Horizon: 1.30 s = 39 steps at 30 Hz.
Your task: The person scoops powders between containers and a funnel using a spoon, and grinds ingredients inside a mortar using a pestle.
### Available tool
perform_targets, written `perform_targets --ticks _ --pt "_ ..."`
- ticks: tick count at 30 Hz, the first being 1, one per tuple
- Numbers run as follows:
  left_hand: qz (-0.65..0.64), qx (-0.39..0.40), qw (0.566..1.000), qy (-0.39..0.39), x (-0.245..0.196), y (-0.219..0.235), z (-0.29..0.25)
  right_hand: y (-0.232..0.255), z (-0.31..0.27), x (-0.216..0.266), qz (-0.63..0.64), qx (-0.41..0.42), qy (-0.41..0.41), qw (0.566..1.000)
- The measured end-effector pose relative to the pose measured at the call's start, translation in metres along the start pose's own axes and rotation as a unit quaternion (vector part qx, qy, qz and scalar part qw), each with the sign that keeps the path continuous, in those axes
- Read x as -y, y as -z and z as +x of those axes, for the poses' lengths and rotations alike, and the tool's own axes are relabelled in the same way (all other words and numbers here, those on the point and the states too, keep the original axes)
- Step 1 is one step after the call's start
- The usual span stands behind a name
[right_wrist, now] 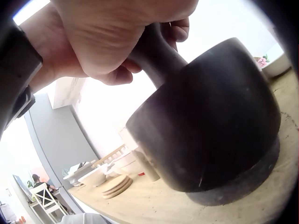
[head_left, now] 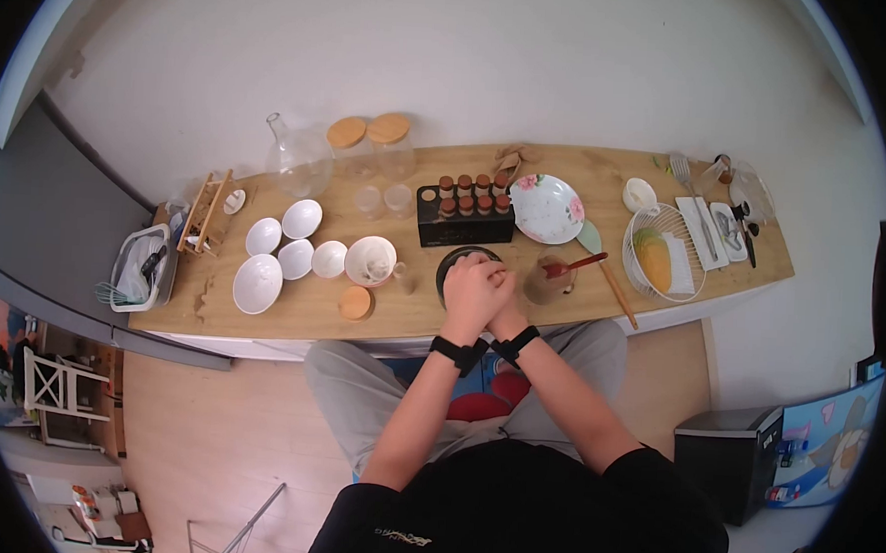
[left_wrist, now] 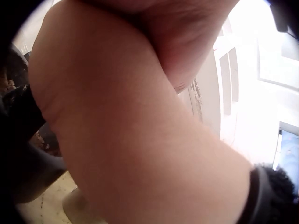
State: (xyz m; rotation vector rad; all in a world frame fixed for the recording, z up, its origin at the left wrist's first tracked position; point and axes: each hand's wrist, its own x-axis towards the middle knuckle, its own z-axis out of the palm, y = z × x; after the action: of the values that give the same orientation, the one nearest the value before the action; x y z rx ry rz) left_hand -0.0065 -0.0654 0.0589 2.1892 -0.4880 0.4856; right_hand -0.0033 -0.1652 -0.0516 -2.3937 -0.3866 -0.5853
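A black mortar stands on the wooden counter. The dark pestle slants up out of it. Both hands meet over the mortar, wrists close together. In the head view my left hand lies over and in front of my right hand, and both close round the top of the pestle. The hands hide most of the mortar's mouth and whatever lies inside. A forearm and wristband fill the left wrist view. Right beside the hands stands a glass jar with a red-handled utensil in it.
Behind the mortar is a black rack of cork-topped spice jars, beside a floral plate. Several white bowls and a wooden lid are on the left. A spatula and a wire basket lie right.
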Motion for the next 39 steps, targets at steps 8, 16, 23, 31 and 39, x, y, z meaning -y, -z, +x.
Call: perform_targets --ticks 8,16,23,31,39 --pt "-0.071 0.062 0.987 0.129 0.031 0.013 0.033 -0.012 0.054 0.008 0.030 0.003 0.008 1.000" --pt "-0.007 0.074 0.996 0.050 -0.004 -0.011 0.027 0.006 0.037 -0.008 0.026 0.004 0.000 1.000" --pt "-0.010 0.003 1.000 0.019 0.007 0.005 -0.002 -0.006 0.007 0.012 0.041 0.009 -0.008 0.999" --pt "-0.090 0.090 0.981 0.144 0.023 0.014 0.045 -0.007 0.060 0.005 0.051 0.005 -0.008 0.999" --pt "0.006 0.066 0.997 0.025 -0.004 -0.010 0.017 -0.001 0.018 0.000 0.068 0.014 -0.030 0.997"
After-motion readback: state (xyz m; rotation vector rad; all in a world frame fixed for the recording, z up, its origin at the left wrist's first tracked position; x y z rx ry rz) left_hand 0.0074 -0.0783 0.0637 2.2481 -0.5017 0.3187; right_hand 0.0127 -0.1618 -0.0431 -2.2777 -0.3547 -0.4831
